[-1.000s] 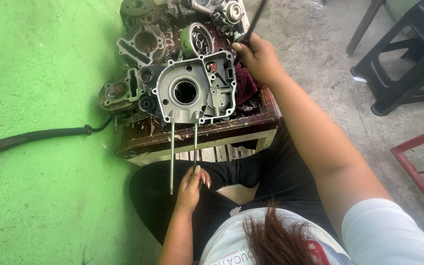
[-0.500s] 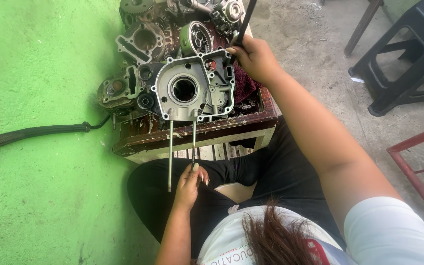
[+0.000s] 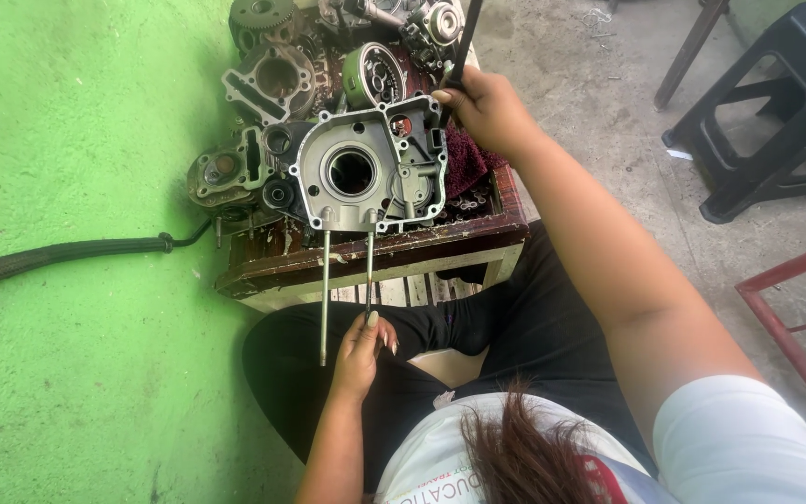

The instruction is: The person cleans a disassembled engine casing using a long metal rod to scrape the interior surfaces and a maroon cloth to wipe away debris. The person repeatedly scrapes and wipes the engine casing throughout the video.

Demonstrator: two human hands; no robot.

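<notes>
Nearest the person, the left hand (image 3: 361, 355) closes its fingers around the near end of one of two long steel studs (image 3: 369, 273) that jut out from the grey cast-aluminium engine case with a round central bore (image 3: 366, 173). That case lies flat on the worn brown wooden bench (image 3: 375, 257), its studs overhanging the bench's near edge. At the case's far right corner, the right hand (image 3: 487, 107) grips a slim black tool shaft (image 3: 464, 42), its tip hidden behind the fingers. Holding the stud steady while keeping the shaft square to the case would likely serve best. Beyond the case lie other grey engine parts (image 3: 272, 79).
</notes>
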